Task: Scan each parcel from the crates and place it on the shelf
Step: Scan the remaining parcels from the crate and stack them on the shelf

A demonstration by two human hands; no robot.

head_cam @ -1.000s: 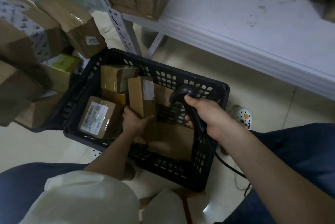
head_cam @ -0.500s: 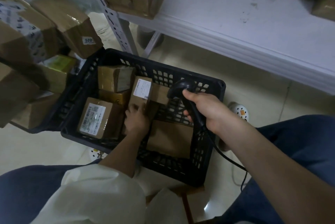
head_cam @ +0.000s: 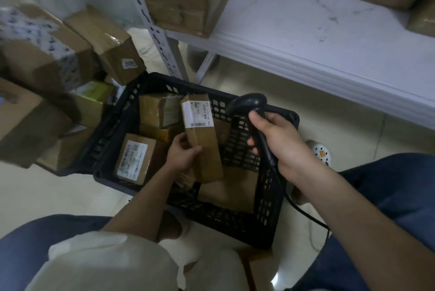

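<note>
Centre of the frame: my left hand (head_cam: 182,154) grips a long brown parcel (head_cam: 203,137) by its lower left edge, thumb across the near face and fingers curled behind it. The parcel is tilted, its upper end toward the top of the frame, and its white shipping label (head_cam: 197,111) with a barcode faces the camera. It is raised above the other contents of the black plastic crate (head_cam: 268,196).

Right of centre: my right hand (head_cam: 280,142) is wrapped round the handle of a black barcode scanner (head_cam: 249,104), fingers fully curled. The scanner head sits just beside the parcel's upper right corner; I cannot tell whether they touch. Its cable (head_cam: 303,213) trails toward the lower right.

Inside the crate, left half: a labelled box (head_cam: 135,157) lies flat, a taped box (head_cam: 157,111) lies above it in the frame, and a flat brown parcel (head_cam: 231,193) rests on the crate floor under the raised one.

Upper right: the white shelf (head_cam: 306,31), bearing cartons at its far edge. Upper left: stacked cartons (head_cam: 47,59) beside the crate, one marked with a small numbered sticker (head_cam: 129,63). Bottom of the frame: my knees in blue trousers and a pale sleeve (head_cam: 101,264).
</note>
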